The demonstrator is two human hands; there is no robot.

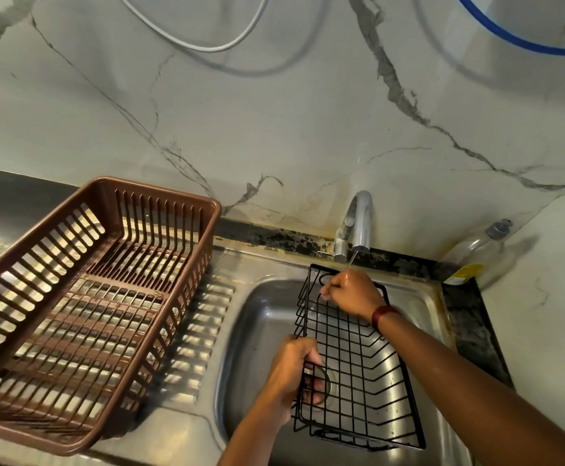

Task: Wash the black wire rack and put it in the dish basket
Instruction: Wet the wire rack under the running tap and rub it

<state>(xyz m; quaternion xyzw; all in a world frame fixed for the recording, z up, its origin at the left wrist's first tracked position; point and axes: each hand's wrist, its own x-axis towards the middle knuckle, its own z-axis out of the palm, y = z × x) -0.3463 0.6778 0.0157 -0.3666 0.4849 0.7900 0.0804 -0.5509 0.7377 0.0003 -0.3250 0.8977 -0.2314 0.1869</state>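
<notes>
Down near the bottom middle of the frame, the left hand (293, 368) has its fingers curled tight round the left edge of the black wire rack (368, 371). Just above it, the wet right hand (351, 294) curls its fingers round wires at the rack's far end. The rack is held over the steel sink (261, 317), under a thin stream of water from the tap (358, 223), and the brown dish basket (160, 216) sits beside the sink at the left of the frame.
</notes>
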